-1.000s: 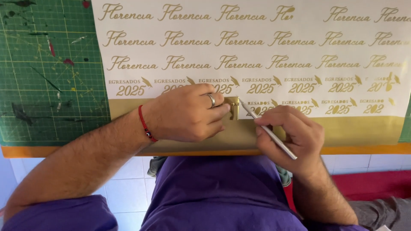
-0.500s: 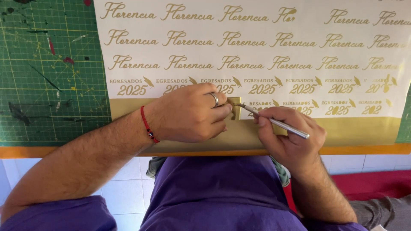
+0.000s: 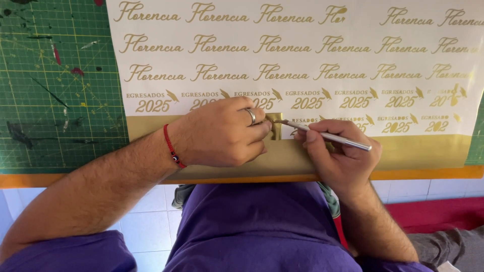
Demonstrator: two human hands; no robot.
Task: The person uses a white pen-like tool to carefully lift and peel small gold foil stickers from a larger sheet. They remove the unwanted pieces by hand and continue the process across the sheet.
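A: What lay on the counter (image 3: 75, 179)?

B: A green cutting mat (image 3: 55, 85), stained with paint, and over it a white sheet (image 3: 302, 65) cut with rows of gold lettering. Along the sheet's near edge ran a gold band (image 3: 413, 151) not yet stripped away.

A: And the hands?

B: The left hand (image 3: 222, 133), with a ring and a red bracelet (image 3: 171, 147) at the wrist, rested flat on the band, its fingertips pinched together on a raised gold strip (image 3: 276, 126) just under the lowest row of lettering. The right hand (image 3: 338, 153) was closed around a thin metal pick (image 3: 327, 136), held like a pen, with the tip touching the strip beside the left fingertips.

A: How would that be done well, in your view?

B: I judged it called for a low, shallow angle on the pick, so the tip lifted only the waste and not the small letters close by. The left hand needed to hold the sheet flat and pull the strip back slowly, close to the surface.

A: The risk?

B: Probably a letter lifting along with the waste.
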